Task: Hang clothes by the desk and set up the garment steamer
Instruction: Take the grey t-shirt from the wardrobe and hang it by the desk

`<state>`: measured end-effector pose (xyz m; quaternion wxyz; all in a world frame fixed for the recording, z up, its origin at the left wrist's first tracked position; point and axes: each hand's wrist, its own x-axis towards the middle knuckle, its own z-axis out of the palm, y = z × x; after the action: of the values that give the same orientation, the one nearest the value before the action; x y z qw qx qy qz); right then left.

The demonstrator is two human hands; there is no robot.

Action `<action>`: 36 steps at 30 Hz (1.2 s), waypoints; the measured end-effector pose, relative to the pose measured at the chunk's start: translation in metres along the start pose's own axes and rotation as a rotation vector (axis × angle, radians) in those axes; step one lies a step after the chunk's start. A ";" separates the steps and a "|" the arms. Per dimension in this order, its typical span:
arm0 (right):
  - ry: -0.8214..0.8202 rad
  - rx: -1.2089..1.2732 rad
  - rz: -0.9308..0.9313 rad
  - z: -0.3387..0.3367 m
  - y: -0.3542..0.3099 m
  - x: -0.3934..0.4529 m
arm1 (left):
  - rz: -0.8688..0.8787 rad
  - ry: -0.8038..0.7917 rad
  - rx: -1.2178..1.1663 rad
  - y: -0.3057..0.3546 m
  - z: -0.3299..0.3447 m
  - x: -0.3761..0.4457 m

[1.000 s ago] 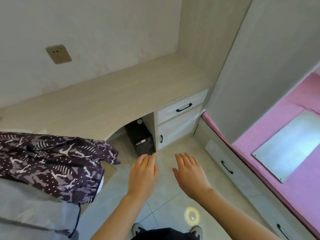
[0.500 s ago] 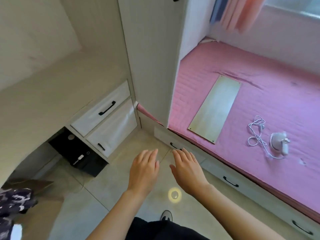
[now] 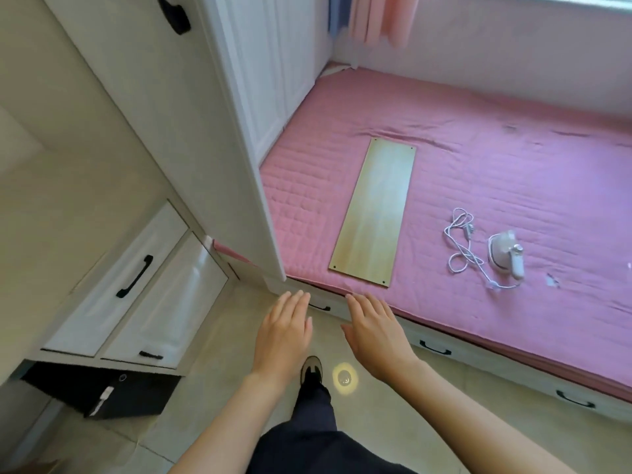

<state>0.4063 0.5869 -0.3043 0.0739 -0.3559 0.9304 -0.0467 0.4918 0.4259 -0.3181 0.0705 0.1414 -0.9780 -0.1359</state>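
A small white garment steamer [image 3: 505,253] lies on the pink mattress [image 3: 496,172] at the right, its white cord [image 3: 461,241] coiled loosely beside it. My left hand [image 3: 285,331] and my right hand [image 3: 374,331] float side by side over the floor, palms down, fingers straight, holding nothing. Both are well short of the steamer, which lies up and to the right of them. The desk top [image 3: 44,213] shows at the left edge. No clothes are in view.
A pale wooden board [image 3: 374,213] lies on the mattress left of the steamer. A tall white wardrobe [image 3: 191,107] separates desk and bed. Desk drawers [image 3: 130,278] with black handles sit lower left, a black box [image 3: 102,391] under them. Bed drawers [image 3: 434,350] line the tiled floor [image 3: 219,398].
My view has swung right from the desk and the patterned garment to the bed, bringing the steamer into sight. Both hands keep the same open pose in front of me.
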 end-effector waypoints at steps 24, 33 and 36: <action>0.004 -0.029 -0.162 -0.059 0.114 0.251 | -0.087 -0.121 0.045 -0.006 0.010 0.263; 0.059 -0.067 -0.442 -0.099 0.151 0.347 | -0.376 0.057 0.110 -0.003 -0.009 0.325; 0.090 -0.079 -0.515 -0.108 0.153 0.378 | -0.429 0.104 0.156 -0.007 -0.018 0.344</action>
<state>0.0094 0.4514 -0.2588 0.0040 -0.5812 0.8126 -0.0434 0.1701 0.3131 -0.2683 0.0792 0.3580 -0.9281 -0.0645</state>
